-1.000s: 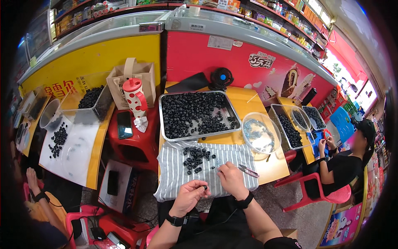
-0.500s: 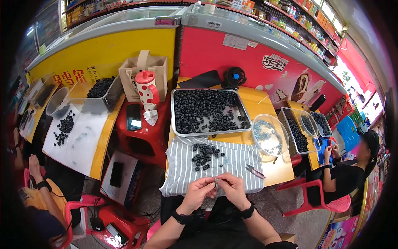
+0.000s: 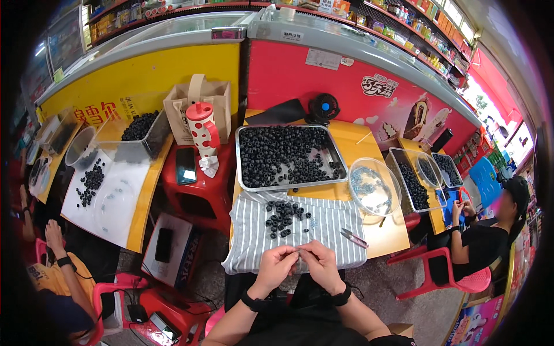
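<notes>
Your left hand point(image 3: 278, 269) and right hand point(image 3: 321, 267), fingertips pinched together, any held piece too hidden to tell, work best steadied over the near side of the striped cloth point(image 3: 328, 232).

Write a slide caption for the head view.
Left hand and right hand close together over a striped cloth holding black beads and snips, a tray beyond.

**Loose black pieces point(image 3: 281, 215) heaped; one small piece point(image 3: 298, 250) held**

The small piece is pinched between the fingertips of left hand point(image 3: 273, 270) and right hand point(image 3: 323, 266), largely covered; details not discernible. The black pieces are rounded, several showing a central hole, and lie at mixed angles on the striped cloth point(image 3: 337, 216), beyond the hands. Pale clear bits point(image 3: 313, 223) lie just right.
</notes>
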`<state>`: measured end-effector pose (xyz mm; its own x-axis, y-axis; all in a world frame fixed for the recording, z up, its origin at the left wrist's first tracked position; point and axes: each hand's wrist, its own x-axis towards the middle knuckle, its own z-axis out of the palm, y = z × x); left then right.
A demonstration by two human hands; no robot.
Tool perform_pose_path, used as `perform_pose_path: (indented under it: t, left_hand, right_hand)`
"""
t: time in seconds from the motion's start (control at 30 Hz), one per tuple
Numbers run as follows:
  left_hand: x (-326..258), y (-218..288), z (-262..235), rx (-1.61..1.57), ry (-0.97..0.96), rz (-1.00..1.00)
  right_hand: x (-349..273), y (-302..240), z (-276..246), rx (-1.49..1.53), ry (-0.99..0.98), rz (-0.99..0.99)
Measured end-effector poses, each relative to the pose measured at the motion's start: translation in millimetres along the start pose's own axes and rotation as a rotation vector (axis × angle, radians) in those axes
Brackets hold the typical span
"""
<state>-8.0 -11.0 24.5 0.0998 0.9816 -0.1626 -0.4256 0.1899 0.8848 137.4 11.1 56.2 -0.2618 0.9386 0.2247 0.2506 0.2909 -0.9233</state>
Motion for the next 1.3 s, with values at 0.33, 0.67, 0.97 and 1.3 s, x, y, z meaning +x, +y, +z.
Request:
perform_pose_path:
  t: [0.33, 0.67, 0.97, 1.3]
  left_hand:
    - [24, -6, -1, 0.190, 0.006, 0.078]
    - [29, 9, 17, 0.823, 0.106, 0.472]
    - [26, 15, 22, 1.115, -0.023, 0.658]
    - [29, 13, 16, 0.822, -0.003, 0.482]
  right_hand:
    - [9, 9, -9, 0.128, 0.032, 0.052]
    - [20, 19, -16, -0.246, 0.056, -0.169]
    - [25, 18, -28, -0.493, -0.065, -0.351]
    - [24, 30, -42, -0.186, -0.113, -0.152]
